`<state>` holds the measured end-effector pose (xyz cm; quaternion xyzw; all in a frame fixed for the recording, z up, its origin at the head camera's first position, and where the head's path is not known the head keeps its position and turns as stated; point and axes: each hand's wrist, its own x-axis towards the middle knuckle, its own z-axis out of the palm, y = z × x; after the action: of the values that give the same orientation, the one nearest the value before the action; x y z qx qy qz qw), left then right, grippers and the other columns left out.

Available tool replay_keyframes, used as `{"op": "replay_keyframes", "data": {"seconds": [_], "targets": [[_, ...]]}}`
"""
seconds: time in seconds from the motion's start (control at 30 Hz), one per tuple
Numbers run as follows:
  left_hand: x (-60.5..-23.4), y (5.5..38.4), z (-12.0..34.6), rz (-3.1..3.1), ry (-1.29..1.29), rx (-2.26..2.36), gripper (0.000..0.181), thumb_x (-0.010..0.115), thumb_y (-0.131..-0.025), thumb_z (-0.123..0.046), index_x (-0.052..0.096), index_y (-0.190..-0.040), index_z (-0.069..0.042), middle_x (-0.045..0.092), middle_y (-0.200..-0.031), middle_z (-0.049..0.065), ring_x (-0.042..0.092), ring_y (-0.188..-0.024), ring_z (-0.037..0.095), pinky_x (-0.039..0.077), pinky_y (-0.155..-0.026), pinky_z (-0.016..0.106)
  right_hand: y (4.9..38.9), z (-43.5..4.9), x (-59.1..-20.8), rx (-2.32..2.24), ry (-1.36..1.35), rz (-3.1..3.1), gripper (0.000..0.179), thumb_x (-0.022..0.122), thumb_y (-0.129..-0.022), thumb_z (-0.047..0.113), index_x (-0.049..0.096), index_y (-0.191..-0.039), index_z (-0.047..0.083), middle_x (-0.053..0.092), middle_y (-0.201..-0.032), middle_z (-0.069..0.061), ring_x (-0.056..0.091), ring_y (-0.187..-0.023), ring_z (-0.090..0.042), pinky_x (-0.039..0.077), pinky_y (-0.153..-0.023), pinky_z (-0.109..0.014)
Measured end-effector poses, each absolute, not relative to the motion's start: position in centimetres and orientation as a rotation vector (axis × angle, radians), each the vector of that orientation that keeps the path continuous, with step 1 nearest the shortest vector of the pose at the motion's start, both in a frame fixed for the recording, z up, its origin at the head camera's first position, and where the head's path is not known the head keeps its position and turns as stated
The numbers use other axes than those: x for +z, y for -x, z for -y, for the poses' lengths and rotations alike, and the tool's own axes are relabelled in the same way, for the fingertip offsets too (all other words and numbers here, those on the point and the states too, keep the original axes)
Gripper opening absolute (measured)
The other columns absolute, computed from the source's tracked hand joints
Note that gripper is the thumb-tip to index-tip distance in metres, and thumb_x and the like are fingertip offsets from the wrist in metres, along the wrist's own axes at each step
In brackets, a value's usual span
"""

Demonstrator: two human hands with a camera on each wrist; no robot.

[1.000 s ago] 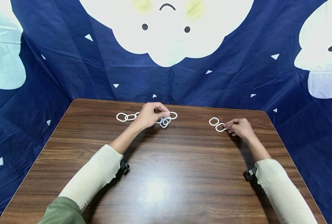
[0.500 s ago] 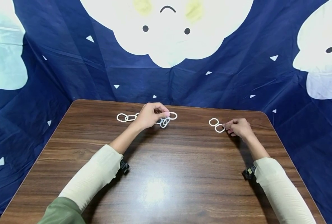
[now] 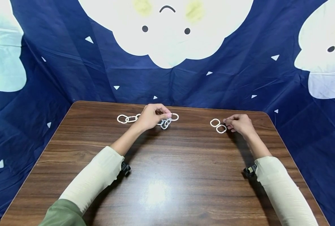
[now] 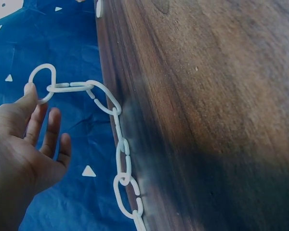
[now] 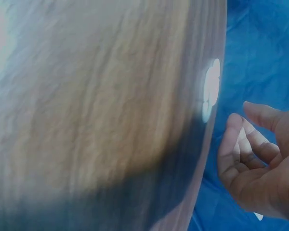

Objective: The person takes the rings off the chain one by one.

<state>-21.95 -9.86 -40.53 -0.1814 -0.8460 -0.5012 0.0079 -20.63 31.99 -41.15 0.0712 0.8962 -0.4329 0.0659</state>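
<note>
Though apart, hands [image 3: 151, 116] [image 3: 240, 123] seemingly half-curled.

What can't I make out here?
Left wrist view: the far end of the white, plastic-looking chain of oval links, cut off by the bottom edge.
Head view: part of the chain, hidden behind the left hand.
Right wrist view: two white oval rings, outlines lost in glare.

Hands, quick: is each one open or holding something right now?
Left hand: closed, pinching the end link of the white chain.
Right hand: open, holding nothing.
</note>
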Motion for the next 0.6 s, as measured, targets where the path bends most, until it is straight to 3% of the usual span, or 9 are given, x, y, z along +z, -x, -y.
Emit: {"op": "replay_keyframes", "data": {"seconds": [0.2, 0.43, 0.6], "targets": [[-40.6, 21.9, 9.8, 2.641, 0.565, -1.583, 0.009, 0.088, -0.100, -0.018, 0.086, -0.103, -0.010, 0.083, -0.092, 0.005, 0.067, -0.080, 0.012, 0.054, -0.075, 0.025, 20.8, -30.7, -40.4, -1.338, -0.128, -2.728, 0.035, 0.076, -0.106, 0.021, 0.079, -0.124, -0.008, 0.086, -0.095, -0.002, 0.075, -0.074, -0.002, 0.065, -0.068, -0.024], [-40.7, 22.0, 9.8, 2.641, 0.567, -1.586, 0.009, 0.088, -0.100, -0.018, 0.086, -0.103, -0.010, 0.083, -0.093, 0.005, 0.068, -0.081, 0.013, 0.054, -0.076, 0.025, 20.9, -28.9, -39.8, -1.326, -0.036, -2.755, 0.029, 0.077, -0.105, 0.021, 0.083, -0.119, -0.004, 0.083, -0.086, 0.001, 0.072, -0.074, -0.005, 0.060, -0.067, -0.022], [-40.7, 22.0, 9.9, 2.636, 0.553, -1.585, 0.010, 0.090, -0.098, -0.018, 0.086, -0.103, -0.010, 0.083, -0.093, 0.005, 0.069, -0.081, 0.012, 0.054, -0.076, 0.025, 20.8, -27.5, -39.4, -1.307, -0.002, -2.753, 0.027, 0.077, -0.106, 0.022, 0.084, -0.117, -0.002, 0.085, -0.091, -0.006, 0.076, -0.078, -0.011, 0.062, -0.069, -0.025]]}}
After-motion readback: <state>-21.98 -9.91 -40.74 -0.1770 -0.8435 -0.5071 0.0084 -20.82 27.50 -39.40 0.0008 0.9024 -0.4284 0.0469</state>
